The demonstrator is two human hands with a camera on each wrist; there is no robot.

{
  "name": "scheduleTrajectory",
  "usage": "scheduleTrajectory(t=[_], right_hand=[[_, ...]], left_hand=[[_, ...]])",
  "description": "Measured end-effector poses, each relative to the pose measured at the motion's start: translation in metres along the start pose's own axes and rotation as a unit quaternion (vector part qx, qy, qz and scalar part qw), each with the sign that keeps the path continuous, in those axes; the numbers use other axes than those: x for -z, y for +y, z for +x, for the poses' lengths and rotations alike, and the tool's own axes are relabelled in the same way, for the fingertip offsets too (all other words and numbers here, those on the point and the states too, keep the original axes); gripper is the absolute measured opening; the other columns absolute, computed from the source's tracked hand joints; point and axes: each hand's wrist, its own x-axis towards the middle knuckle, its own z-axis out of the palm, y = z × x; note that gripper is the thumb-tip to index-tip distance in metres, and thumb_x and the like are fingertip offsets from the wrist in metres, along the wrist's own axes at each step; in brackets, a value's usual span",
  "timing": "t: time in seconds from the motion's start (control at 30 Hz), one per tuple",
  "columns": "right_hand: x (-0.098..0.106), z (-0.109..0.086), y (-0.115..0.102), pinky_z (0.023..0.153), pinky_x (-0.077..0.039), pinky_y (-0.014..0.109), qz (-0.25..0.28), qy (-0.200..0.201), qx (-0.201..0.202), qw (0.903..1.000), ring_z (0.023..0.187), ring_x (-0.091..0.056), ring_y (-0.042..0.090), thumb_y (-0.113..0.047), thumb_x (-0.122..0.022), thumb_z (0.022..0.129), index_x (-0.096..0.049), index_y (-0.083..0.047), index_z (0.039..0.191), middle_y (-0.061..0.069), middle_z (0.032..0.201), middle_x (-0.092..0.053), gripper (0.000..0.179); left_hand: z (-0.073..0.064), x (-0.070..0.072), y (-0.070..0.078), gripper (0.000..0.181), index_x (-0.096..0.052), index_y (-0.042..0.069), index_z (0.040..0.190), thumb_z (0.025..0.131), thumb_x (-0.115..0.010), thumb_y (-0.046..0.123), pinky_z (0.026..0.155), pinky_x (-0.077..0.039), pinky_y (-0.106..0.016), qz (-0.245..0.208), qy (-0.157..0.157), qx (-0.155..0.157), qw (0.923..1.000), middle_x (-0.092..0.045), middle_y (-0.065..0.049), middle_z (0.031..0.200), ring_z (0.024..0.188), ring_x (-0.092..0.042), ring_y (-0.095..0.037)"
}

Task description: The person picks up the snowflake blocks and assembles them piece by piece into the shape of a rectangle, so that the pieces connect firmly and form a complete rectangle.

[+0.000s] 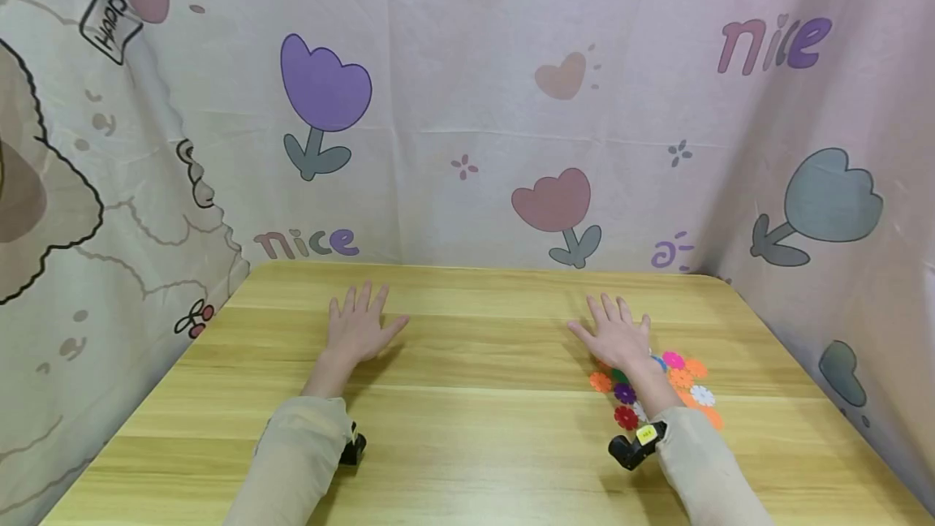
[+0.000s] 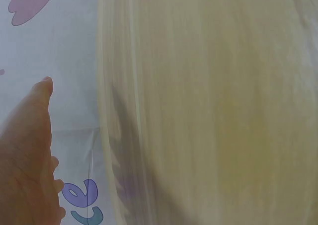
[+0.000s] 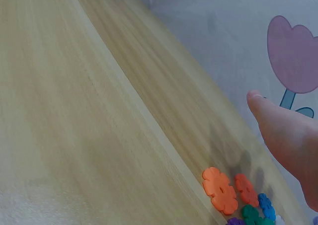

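My left hand is held over the left part of the wooden table, fingers straight and spread, holding nothing. In the left wrist view the left hand shows at the left edge, its shadow falling on the wood. Fingers spread, my right hand also holds nothing and is nearest the flower-shaped plastic discs. They lie loose in orange, white, red, purple, pink, blue and green, partly hidden by the right forearm. An orange disc appears below the right hand in the right wrist view.
A printed curtain with tulips, hearts and lettering hangs behind the table and along both sides. Black wrist cameras are strapped at the left cuff and the right cuff.
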Motion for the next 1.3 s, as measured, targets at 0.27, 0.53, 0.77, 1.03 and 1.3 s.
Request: scheduleTrajectory(t=[0.27, 0.53, 0.77, 1.03, 1.3], right_hand=[[0.004, 0.0, -0.001, 0.096, -0.001, 0.072, -0.002, -0.001, 0.0, 1.0, 0.136, -0.009, 0.044, -0.07, -0.027, 0.088, -0.022, -0.009, 0.148, 0.02, 0.151, -0.015, 0.085], [0.002, -0.004, -0.001, 0.096, -0.001, 0.072, 0.003, -0.004, -0.004, 1.0, 0.136, -0.007, 0.044, -0.07, -0.026, 0.088, -0.021, -0.009, 0.148, 0.021, 0.151, -0.014, 0.085], [0.0, -0.003, -0.001, 0.097, -0.002, 0.071, 0.003, -0.001, 0.001, 1.0, 0.135, -0.01, 0.044, -0.071, -0.024, 0.087, -0.022, -0.009, 0.148, 0.021, 0.151, -0.014, 0.087], [0.003, -0.001, -0.002, 0.096, -0.002, 0.072, 0.01, 0.0, 0.003, 0.9999, 0.135, -0.009, 0.045, -0.072, -0.024, 0.087, -0.022, -0.009, 0.147, 0.022, 0.151, -0.013, 0.088], [0.007, -0.005, 0.005, 0.096, -0.003, 0.072, 0.026, 0.014, 0.005, 0.9995, 0.135, -0.009, 0.044, -0.07, -0.027, 0.088, -0.021, -0.006, 0.147, 0.022, 0.15, -0.016, 0.087]], left_hand=[[0.0, 0.002, -0.002, 0.079, -0.018, 0.009, 0.148, 0.091, -0.038, 0.059, 0.103, 0.007, -0.062, -0.005, 0.0, 0.001, 1.0, -0.008, -0.022, 0.151, 0.135, -0.003, -0.046], [-0.002, 0.0, -0.002, 0.079, -0.019, 0.008, 0.148, 0.091, -0.039, 0.059, 0.103, 0.004, -0.063, -0.005, 0.0, -0.003, 1.0, -0.008, -0.023, 0.15, 0.135, -0.006, -0.047], [-0.001, 0.003, -0.003, 0.079, -0.019, 0.007, 0.148, 0.091, -0.038, 0.059, 0.103, 0.006, -0.063, 0.001, 0.001, -0.001, 1.0, -0.008, -0.024, 0.15, 0.135, -0.004, -0.047], [0.001, 0.008, -0.003, 0.08, -0.018, 0.006, 0.148, 0.091, -0.038, 0.059, 0.102, 0.007, -0.062, -0.001, -0.004, 0.0, 1.0, -0.008, -0.025, 0.15, 0.135, -0.005, -0.047], [0.001, 0.014, -0.006, 0.082, -0.016, 0.004, 0.148, 0.091, -0.036, 0.061, 0.101, 0.008, -0.063, -0.027, -0.01, 0.0, 0.9996, -0.008, -0.027, 0.149, 0.135, -0.004, -0.047]])
